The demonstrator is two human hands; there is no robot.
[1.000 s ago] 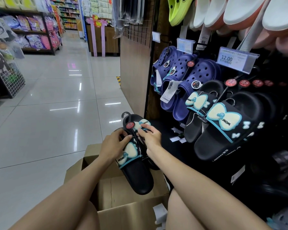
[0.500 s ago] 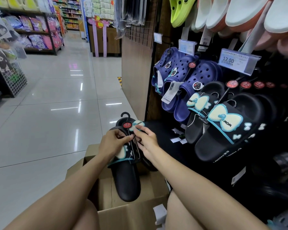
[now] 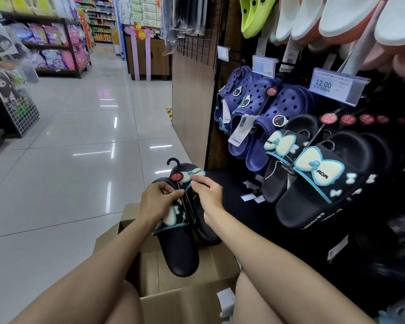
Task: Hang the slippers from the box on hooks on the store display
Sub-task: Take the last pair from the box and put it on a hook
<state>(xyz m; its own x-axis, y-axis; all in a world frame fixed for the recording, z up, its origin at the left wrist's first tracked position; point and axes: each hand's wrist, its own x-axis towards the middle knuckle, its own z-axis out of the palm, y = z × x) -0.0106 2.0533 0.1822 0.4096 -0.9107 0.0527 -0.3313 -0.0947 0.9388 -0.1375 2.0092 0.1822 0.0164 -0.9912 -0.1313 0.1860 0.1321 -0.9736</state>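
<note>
price tag small print unreadable, white slippers cut off at top edge

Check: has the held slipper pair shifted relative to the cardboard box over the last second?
Yes. The slipper pair has swung left over the cardboard box, toe now nearer the box's middle; both the left hand and right hand grip it.

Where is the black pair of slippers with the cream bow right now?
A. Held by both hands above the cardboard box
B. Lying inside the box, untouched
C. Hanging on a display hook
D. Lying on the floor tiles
A: the left hand and right hand grip the black pair of slippers above the open cardboard box.
</note>
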